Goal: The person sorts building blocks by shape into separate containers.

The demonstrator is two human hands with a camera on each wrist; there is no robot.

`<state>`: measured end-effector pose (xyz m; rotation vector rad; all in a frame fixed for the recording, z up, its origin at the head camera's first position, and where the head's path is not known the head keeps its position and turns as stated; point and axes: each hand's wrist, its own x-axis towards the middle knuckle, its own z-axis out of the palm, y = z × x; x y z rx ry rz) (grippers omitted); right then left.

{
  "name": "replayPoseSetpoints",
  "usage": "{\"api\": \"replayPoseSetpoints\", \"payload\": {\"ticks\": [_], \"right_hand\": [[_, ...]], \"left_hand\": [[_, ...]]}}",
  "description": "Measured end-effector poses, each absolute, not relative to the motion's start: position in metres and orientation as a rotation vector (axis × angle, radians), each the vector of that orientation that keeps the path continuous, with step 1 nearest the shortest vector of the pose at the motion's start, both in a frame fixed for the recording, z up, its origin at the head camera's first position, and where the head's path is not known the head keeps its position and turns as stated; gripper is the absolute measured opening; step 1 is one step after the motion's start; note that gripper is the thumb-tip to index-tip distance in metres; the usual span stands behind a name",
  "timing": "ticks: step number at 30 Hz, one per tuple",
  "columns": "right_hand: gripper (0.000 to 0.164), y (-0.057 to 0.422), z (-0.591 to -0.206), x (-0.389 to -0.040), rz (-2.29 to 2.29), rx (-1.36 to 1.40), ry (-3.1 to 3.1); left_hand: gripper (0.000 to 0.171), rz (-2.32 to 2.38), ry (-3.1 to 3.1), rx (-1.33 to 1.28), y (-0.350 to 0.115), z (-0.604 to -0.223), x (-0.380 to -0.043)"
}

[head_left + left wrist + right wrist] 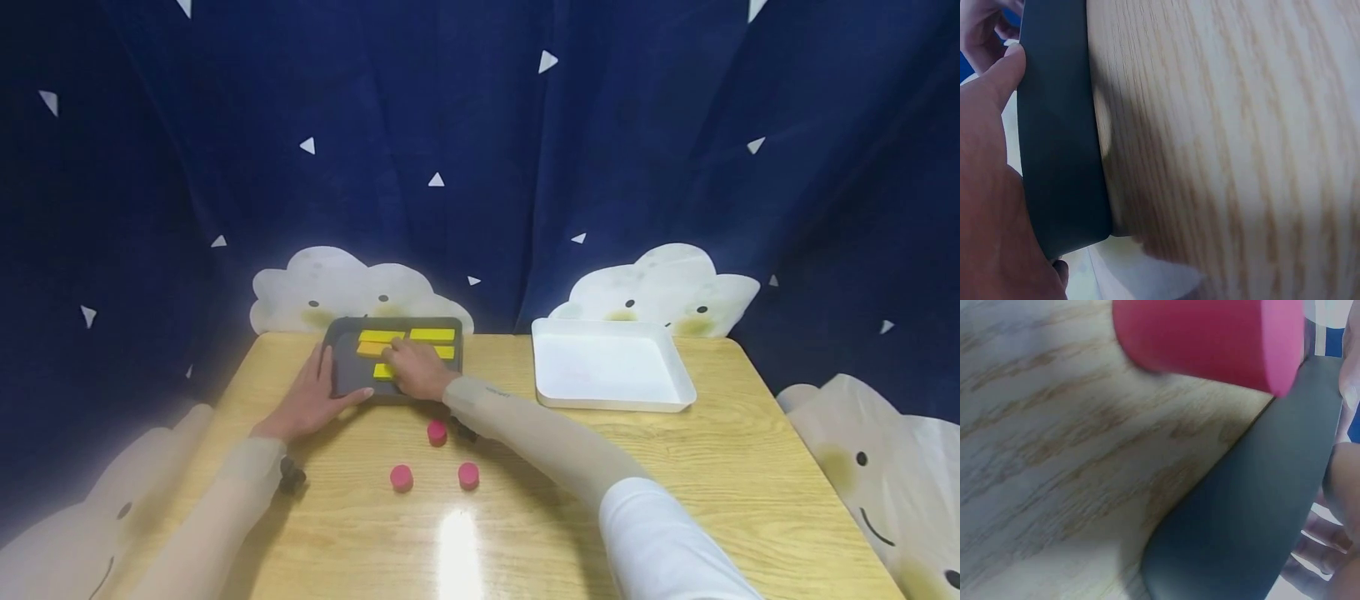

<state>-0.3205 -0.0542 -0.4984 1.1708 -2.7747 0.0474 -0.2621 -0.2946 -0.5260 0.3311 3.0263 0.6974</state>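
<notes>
A dark grey tray (347,385) stands at the back left of the table with several yellow blocks (432,334) lying in it. My right hand (420,369) reaches over its near wall, fingers curled down at the right end of an orange-yellow block (370,349), which they appear to pinch; the fingertips are partly hidden. At the tray's near left corner is my left hand (311,406), its fingers along the left side and the thumb (1013,59) against the near rim. Both wrist views show the tray's outer wall (1060,125). A pink cylinder (1204,337) stands close before it.
Two more pink cylinders, one at left (401,478) and one at right (468,476), stand nearer on the wooden table (750,492). A white tray (615,406) sits at the back right. Behind the table hangs a dark blue curtain (495,125) with cloud shapes.
</notes>
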Motion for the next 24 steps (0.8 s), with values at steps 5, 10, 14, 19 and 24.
{"api": "replayPoseSetpoints", "payload": {"ticks": [5,10,14,19,24], "right_hand": [[0.035,-0.050,-0.494,-0.320,0.093,1.168,-2.799],[0.037,-0.046,-0.489,-0.317,0.128,1.149,-2.804],[0.035,-0.040,-0.487,-0.315,0.176,1.145,-2.800],[0.032,-0.027,-0.486,-0.312,0.235,1.157,-2.797],[0.039,-0.008,-0.482,-0.307,0.313,1.169,-2.789]], "left_hand": [[0.130,0.736,3.028,0.368,-0.290,-0.521,-0.258],[0.129,0.735,3.031,0.359,-0.286,-0.513,-0.253],[0.127,0.726,3.022,0.342,-0.284,-0.509,-0.251],[0.127,0.695,3.003,0.319,-0.283,-0.509,-0.251],[0.129,0.721,3.011,0.310,-0.283,-0.512,-0.252]]}}
